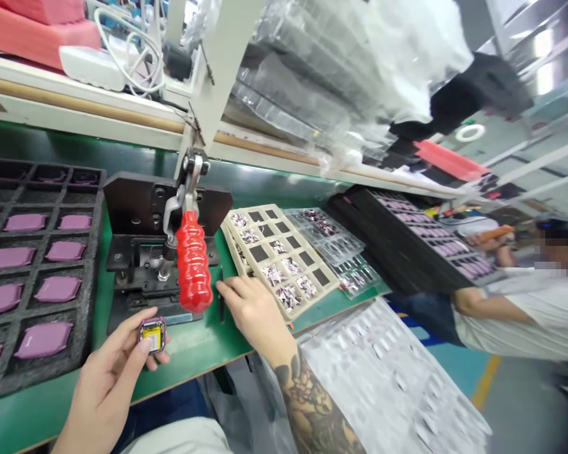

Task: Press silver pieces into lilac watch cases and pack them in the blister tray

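Observation:
In my left hand (118, 372) is a small smartwatch case (152, 334) with a purple rim, its open side up. A yellow part shows inside it, and my thumb rests across its lower edge. My right hand (253, 312) is over the green bench, fingers curled together at a thin black tool (222, 302); whether it is tweezers or a pen I cannot tell. Between and beyond my hands stands a black toggle-clamp press (170, 265) with a red ribbed handle (194, 265) pointing down towards me.
At left, a dark foam tray (88, 302) holds purple cases. Right of the press lies a beige compartment tray (307, 249) of small parts, with clear trays (331, 233) behind. A grey sheet (383, 372) with small pieces extends right. A person (525, 309) sits beyond a black tray stack (383, 246).

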Action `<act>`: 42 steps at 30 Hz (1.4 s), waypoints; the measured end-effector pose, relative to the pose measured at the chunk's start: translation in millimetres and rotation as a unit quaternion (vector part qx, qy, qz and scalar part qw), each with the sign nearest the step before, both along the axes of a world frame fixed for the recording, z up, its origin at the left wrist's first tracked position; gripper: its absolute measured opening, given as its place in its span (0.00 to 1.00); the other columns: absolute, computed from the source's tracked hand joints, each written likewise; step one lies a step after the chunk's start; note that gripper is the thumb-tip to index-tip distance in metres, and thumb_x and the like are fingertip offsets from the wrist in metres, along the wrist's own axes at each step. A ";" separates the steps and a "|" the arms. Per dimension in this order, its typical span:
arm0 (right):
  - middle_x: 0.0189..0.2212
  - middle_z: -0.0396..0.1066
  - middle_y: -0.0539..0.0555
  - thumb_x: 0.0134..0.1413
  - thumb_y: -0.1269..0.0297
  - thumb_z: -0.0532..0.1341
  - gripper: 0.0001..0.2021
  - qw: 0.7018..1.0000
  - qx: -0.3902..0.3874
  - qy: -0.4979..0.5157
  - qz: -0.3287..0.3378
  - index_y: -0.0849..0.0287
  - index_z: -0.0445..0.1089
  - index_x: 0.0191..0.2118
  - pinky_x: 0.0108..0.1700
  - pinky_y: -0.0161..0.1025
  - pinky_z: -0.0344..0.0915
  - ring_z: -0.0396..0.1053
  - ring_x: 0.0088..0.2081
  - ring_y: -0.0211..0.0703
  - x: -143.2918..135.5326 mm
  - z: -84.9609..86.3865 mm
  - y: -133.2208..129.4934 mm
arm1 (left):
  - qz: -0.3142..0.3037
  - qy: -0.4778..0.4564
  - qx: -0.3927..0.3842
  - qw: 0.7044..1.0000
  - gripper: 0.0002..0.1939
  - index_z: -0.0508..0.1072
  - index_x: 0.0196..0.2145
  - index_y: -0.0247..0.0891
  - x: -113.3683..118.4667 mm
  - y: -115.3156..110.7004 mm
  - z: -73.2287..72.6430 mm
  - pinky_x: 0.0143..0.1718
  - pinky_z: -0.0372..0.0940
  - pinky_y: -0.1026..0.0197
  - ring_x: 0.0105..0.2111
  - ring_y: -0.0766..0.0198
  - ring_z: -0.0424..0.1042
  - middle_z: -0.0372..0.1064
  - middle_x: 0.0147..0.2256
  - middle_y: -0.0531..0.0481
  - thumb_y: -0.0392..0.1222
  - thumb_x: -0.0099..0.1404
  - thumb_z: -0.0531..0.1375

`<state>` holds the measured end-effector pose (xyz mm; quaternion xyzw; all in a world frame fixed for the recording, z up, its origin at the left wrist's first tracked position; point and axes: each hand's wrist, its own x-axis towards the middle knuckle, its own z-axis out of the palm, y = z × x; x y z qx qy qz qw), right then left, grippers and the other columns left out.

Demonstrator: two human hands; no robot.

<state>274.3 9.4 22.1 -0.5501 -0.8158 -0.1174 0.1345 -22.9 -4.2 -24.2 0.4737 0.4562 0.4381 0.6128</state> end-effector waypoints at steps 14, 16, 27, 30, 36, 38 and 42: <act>0.45 0.81 0.61 0.67 0.71 0.67 0.08 0.970 -0.127 0.015 -0.207 0.62 0.86 0.45 0.56 0.40 0.69 0.77 0.47 0.48 94.8 57.2 177.8 | 0.014 -0.007 -0.006 1.000 0.31 0.75 0.68 0.43 8.8 -3.7 9.0 0.39 0.79 0.57 0.36 0.55 0.83 0.86 0.48 0.42 0.62 0.75 0.67; 0.38 0.82 0.58 0.61 0.74 0.69 0.06 0.965 -0.144 0.016 -0.218 0.62 0.85 0.38 0.49 0.36 0.68 0.76 0.40 0.44 95.8 50.4 192.2 | 0.026 -0.007 -0.009 1.000 0.30 0.75 0.68 0.44 10.0 -3.8 7.4 0.40 0.79 0.59 0.36 0.56 0.83 0.85 0.49 0.43 0.62 0.76 0.66; 0.41 0.82 0.60 0.68 0.73 0.57 0.14 0.970 0.008 0.118 -0.211 0.62 0.80 0.50 0.50 0.42 0.70 0.76 0.40 0.48 86.3 66.3 127.8 | -0.037 0.033 0.019 0.999 0.17 0.75 0.57 0.42 2.6 0.8 6.2 0.45 0.76 0.57 0.41 0.56 0.82 0.83 0.49 0.44 0.56 0.81 0.63; 0.45 0.83 0.56 0.71 0.64 0.65 0.09 0.964 0.079 0.235 -0.099 0.56 0.82 0.51 0.49 0.43 0.74 0.79 0.41 0.47 53.3 63.9 72.1 | -0.093 0.095 0.084 0.987 0.12 0.76 0.54 0.43 -1.5 4.1 12.4 0.44 0.73 0.58 0.40 0.59 0.79 0.82 0.45 0.47 0.52 0.83 0.60; 0.40 0.83 0.52 0.68 0.75 0.69 0.12 0.907 0.012 0.416 0.057 0.50 0.84 0.49 0.45 0.42 0.76 0.80 0.40 0.44 -52.1 25.2 -18.4 | -0.127 0.173 0.213 0.953 0.08 0.81 0.52 0.44 0.2 11.7 24.3 0.42 0.66 0.61 0.38 0.63 0.73 0.77 0.42 0.51 0.43 0.83 0.61; 0.40 0.82 0.52 0.68 0.77 0.69 0.15 0.868 -0.025 0.491 0.071 0.49 0.85 0.51 0.41 0.40 0.76 0.79 0.39 0.42 -78.6 7.5 -29.1 | -0.135 0.171 0.216 0.952 0.07 0.81 0.51 0.43 1.5 11.7 25.9 0.40 0.64 0.61 0.36 0.64 0.70 0.74 0.39 0.52 0.41 0.82 0.62; 0.40 0.77 0.52 0.68 0.74 0.70 0.14 0.841 -0.048 0.536 0.062 0.47 0.87 0.51 0.41 0.40 0.75 0.77 0.40 0.41 -97.3 -11.4 -26.2 | -0.128 0.170 0.212 0.954 0.05 0.81 0.48 0.40 3.2 9.8 25.2 0.38 0.62 0.61 0.34 0.65 0.67 0.70 0.37 0.53 0.40 0.81 0.63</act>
